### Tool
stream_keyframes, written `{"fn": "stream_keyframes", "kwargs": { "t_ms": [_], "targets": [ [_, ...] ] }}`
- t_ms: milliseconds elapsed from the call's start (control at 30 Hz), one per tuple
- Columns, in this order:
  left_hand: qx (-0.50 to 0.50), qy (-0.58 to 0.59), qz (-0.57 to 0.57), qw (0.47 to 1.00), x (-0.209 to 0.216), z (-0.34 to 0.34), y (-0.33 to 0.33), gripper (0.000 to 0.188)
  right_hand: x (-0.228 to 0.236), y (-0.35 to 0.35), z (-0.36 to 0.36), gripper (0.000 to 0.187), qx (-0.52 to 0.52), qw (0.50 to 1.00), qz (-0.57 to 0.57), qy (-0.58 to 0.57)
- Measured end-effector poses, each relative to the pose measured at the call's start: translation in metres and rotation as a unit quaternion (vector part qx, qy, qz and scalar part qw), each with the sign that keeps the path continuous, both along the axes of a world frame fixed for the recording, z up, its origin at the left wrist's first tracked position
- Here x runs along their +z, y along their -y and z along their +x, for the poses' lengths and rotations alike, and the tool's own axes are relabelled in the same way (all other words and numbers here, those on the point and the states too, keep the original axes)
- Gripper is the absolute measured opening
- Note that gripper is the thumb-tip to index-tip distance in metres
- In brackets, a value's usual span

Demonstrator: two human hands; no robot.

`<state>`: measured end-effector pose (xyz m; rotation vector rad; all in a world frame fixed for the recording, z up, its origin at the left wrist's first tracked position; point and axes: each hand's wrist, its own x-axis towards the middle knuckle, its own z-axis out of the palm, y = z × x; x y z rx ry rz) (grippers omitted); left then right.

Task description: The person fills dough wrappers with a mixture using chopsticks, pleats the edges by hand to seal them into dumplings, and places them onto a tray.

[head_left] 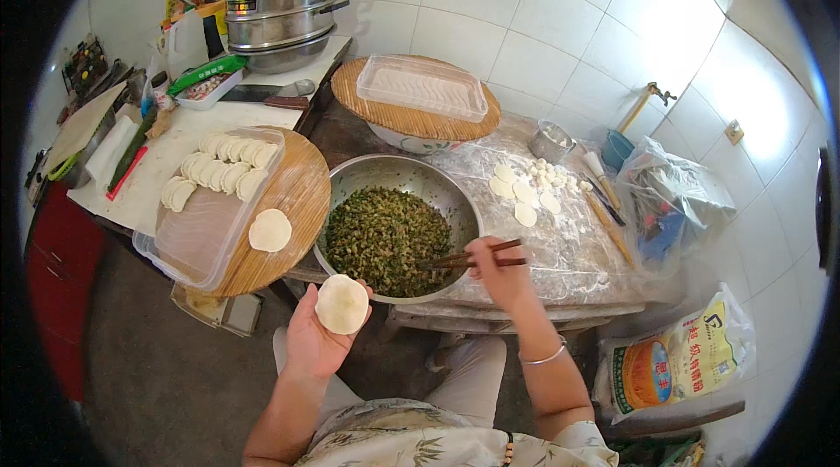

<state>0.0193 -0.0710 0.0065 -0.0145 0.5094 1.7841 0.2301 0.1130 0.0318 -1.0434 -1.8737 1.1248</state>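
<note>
Your left hand (324, 337) lies loosely open, palm up, under a round white dough wrapper (342, 306) near a wide, round steel bowl (467, 211); tilting the palm could let the wrapper slide off. Your right hand (497, 274) grips dark-brown wooden chopsticks (452, 263), tips at the bowl's chopped green mixture (385, 235); an uneven pinch could spill some.

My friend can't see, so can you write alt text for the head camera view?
A person's left hand holds a round dough wrapper while the right hand holds chopsticks at the chopped greenish filling in a metal bowl. To the left, folded dumplings lie in a clear plastic tray.
</note>
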Motion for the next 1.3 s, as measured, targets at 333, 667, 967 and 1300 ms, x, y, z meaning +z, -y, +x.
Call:
{"fn": "stream_keyframes", "kwargs": {
  "t_ms": [333, 667, 967, 1300],
  "targets": [
    [-0.026, 0.012, 0.013, 0.999, -0.013, -0.004, -0.016, 0.05, -0.024, -0.074, -0.001, 0.026, -0.038, 0.998, 0.053, 0.015],
    [-0.042, 0.007, 0.012, 0.999, -0.007, -0.004, -0.015, 0.049, -0.025, -0.102, 0.01, 0.021, -0.025, 0.988, -0.136, -0.066],
    [-0.03, -0.025, 0.032, 0.999, 0.005, -0.01, -0.029, 0.045, -0.01, -0.071, 0.028, 0.026, -0.075, 0.938, -0.228, -0.25],
    [-0.032, -0.013, 0.022, 0.999, 0.018, 0.0, -0.071, 0.043, 0.009, 0.04, 0.017, 0.019, 0.094, 0.967, 0.159, -0.176]
  ]
}}
